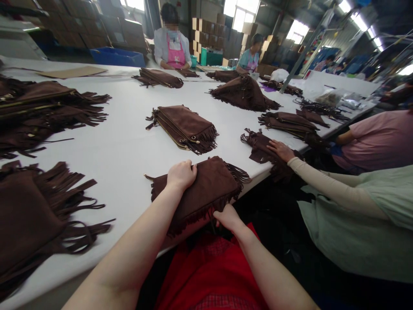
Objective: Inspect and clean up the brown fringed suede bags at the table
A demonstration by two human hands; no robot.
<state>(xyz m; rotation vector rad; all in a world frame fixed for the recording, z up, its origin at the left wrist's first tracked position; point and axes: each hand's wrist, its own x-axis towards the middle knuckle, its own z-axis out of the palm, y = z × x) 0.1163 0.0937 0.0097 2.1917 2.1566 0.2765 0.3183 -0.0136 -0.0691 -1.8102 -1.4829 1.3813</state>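
A dark brown fringed bag (206, 189) lies at the near edge of the white table, its plain panel facing up. My left hand (182, 174) rests on its upper left part, with the fingers curled closed at its far edge. At the near edge, by the hanging fringe, my right hand (227, 217) is closed on the bag's border; its fingertips are partly hidden. Just beyond lies a stack of similar bags (185, 125) with gold zippers and several metal rings.
More brown fringed bags (29, 211) lie on the left, and a heap of them (243, 92) sits farther back. On the right, a co-worker's hand (280, 150) touches another brown piece. Other people work around the white table (122, 125). A blue bin (118, 57) stands behind it.
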